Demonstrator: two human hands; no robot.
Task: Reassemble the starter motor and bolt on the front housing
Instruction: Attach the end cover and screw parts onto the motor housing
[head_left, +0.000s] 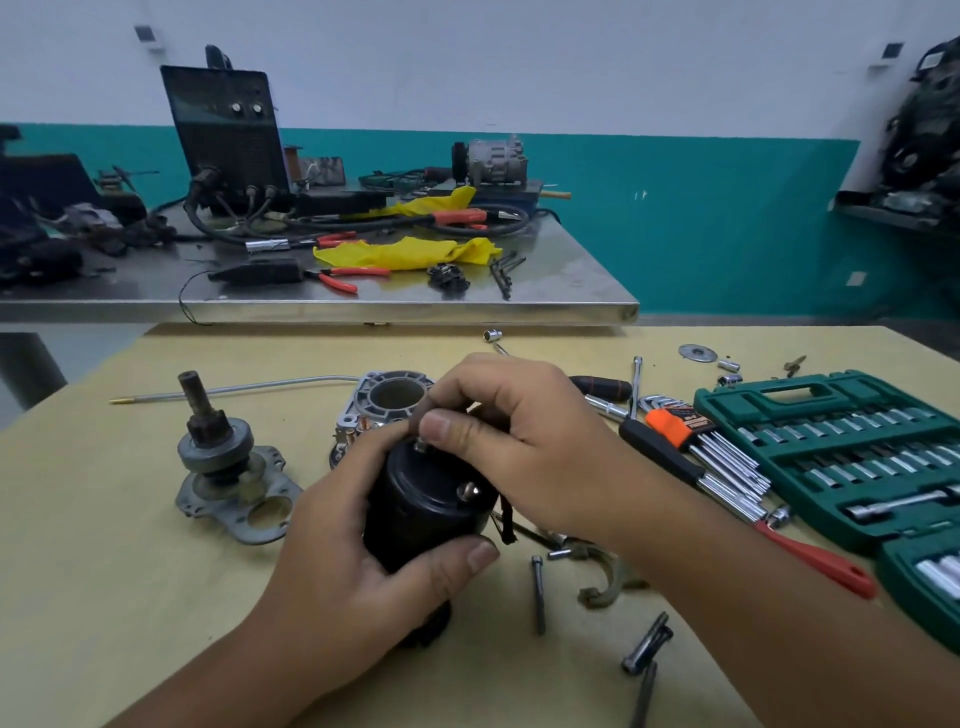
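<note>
Black and cylindrical, the starter motor body (426, 506) stands roughly upright on the pale yellow desk (104, 571), its long axis running from the desk up toward the camera, directly between the two hands. The left hand (343, 561) wraps it from the near left side, thumb across the lower front. The right hand (511, 436) comes in from the right and pinches at the small silver stud (420, 444) on the top face; what lies between thumb and finger is too small to tell. So the right hand is the working one, the left the clamp.

The grey cast front housing (387, 397) lies just behind the motor, its round bore facing up. The shaft-and-plate assembly (223, 462) stands well apart to the left. Long bolts (538, 592) lie near the right forearm, a green socket set case (831, 447) farther right. Behind, a steel bench (571, 270) stands before a teal-and-white wall.
</note>
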